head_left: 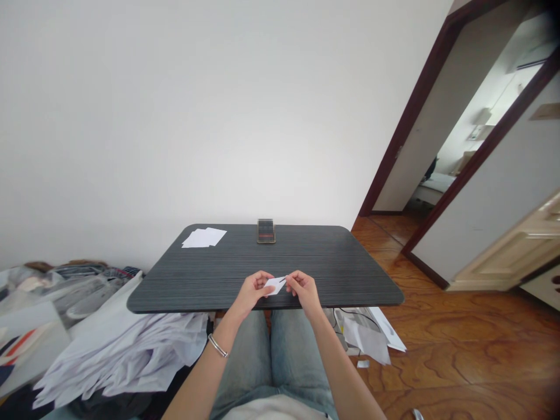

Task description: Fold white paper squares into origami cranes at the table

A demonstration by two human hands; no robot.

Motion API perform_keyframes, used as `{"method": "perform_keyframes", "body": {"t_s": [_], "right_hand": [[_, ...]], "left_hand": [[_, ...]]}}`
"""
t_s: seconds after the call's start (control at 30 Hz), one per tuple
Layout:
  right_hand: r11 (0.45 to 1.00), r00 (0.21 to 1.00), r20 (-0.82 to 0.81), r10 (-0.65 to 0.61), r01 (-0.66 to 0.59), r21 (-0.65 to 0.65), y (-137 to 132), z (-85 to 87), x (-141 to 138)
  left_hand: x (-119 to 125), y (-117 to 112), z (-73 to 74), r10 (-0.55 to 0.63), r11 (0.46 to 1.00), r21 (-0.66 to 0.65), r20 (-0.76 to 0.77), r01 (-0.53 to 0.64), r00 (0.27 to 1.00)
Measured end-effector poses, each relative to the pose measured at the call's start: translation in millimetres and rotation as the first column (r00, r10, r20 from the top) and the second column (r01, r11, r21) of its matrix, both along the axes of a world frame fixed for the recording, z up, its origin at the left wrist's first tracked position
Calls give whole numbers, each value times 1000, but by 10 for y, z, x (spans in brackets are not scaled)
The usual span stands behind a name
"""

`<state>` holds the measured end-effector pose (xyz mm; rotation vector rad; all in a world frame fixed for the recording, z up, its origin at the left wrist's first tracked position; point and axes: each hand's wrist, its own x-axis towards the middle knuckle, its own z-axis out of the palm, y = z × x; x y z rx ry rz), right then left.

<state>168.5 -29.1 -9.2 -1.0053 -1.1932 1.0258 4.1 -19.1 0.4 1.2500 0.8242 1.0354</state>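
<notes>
A small folded white paper [276,285] is held just above the near edge of the dark grey table [332,268]. My left hand [252,290] pinches its left side with closed fingers; a silver bracelet sits on that wrist. My right hand [301,287] pinches the paper's right corner between thumb and fingers. Both hands meet over my lap, in front of my jeans.
A phone [266,231] stands upright at the table's far edge, against the white wall. A few white sheets [203,237] lie at the far left corner. Loose paper piles [126,350] lie on the floor to the left and under the table's right side [365,335]. An open doorway [441,175] is at the right.
</notes>
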Motion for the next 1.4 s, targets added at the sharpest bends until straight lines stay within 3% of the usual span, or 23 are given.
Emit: {"method": "perform_keyframes", "body": {"t_s": [0.2,0.53,1.4], "right_hand": [[997,997,-11,-76,76,17,-5,-40,-47],[999,999,-9,-50,49,-13,35,-46,-46],[988,988,34,-153,152,20,8,-36,-101]], "left_hand": [[15,6,-4,23,1000,-15,-6,-23,1000],[14,8,-3,24,1000,-7,-5,-24,1000],[19,12,-14,24,1000,15,-37,-24,999]]}}
